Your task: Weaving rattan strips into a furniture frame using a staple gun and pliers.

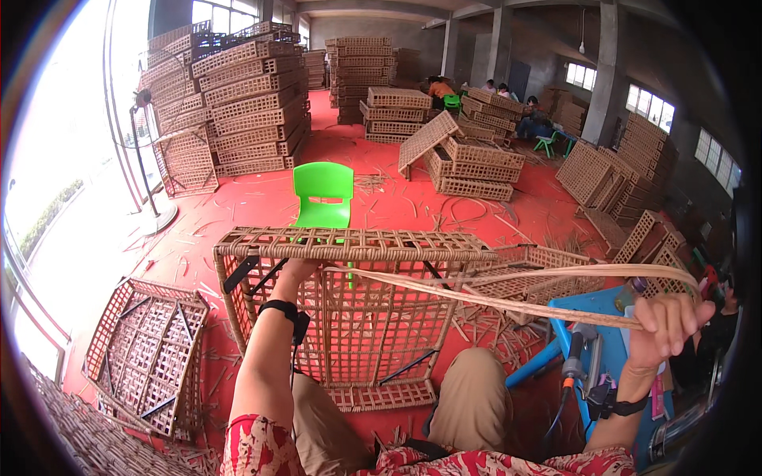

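Observation:
A shallow rectangular woven rattan tray stands tilted up in front of my knees, its open side toward me, with dark braces at its corners. My left hand reaches in under its upper side wall; the fingers are hidden behind the rim and weave. Out to the right, my right hand is closed around long pale rattan strips. The strips run taut from the tray's upper side, near my left hand, to my right hand, and one length loops back above it.
At right, a blue stool carries a corded tool. Another woven tray lies at left. Beyond the work stands a green chair. Stacked trays and several people are farther back. Rattan scraps litter the red floor.

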`<action>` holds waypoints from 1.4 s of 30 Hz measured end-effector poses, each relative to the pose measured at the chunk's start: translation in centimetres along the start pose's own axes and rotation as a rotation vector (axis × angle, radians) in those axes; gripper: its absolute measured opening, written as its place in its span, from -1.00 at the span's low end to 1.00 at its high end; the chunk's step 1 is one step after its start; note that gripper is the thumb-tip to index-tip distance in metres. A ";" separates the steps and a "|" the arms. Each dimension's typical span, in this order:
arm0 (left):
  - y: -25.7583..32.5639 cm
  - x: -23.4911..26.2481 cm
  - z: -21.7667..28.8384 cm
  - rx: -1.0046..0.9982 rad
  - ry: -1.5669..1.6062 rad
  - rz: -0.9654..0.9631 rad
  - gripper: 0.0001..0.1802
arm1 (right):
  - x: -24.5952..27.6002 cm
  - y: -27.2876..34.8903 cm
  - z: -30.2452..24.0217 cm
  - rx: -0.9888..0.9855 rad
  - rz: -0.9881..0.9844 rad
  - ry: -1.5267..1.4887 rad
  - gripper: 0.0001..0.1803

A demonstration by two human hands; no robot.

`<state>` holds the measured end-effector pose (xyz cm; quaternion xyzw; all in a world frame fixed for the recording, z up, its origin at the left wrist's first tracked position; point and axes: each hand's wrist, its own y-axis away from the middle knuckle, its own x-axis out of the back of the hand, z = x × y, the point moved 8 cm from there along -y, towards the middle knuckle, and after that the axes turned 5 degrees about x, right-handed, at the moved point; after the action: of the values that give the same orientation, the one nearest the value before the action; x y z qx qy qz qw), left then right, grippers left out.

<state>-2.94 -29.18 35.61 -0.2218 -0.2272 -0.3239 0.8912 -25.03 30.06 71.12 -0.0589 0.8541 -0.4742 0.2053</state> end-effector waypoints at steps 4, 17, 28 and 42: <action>-0.5 -1.7 5.4 -0.110 -0.100 0.129 -0.86 | 1.3 6.0 -12.1 0.254 0.272 0.146 -0.53; 3.2 0.5 9.2 0.335 -0.685 0.372 -0.55 | 6.4 7.3 11.0 -0.500 -0.141 1.706 -0.67; 4.9 -0.2 12.2 -0.239 -0.725 0.469 -0.72 | 10.7 2.9 30.9 -0.064 -0.568 2.019 -0.20; 4.1 0.1 11.6 -0.383 -0.918 0.327 -0.67 | 13.6 -0.1 32.7 0.162 -0.353 1.899 -0.80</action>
<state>-3.11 -20.08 43.87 -0.5325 -0.4935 -0.0855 0.6823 -24.06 0.30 51.93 0.2356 0.6077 -0.4057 -0.6408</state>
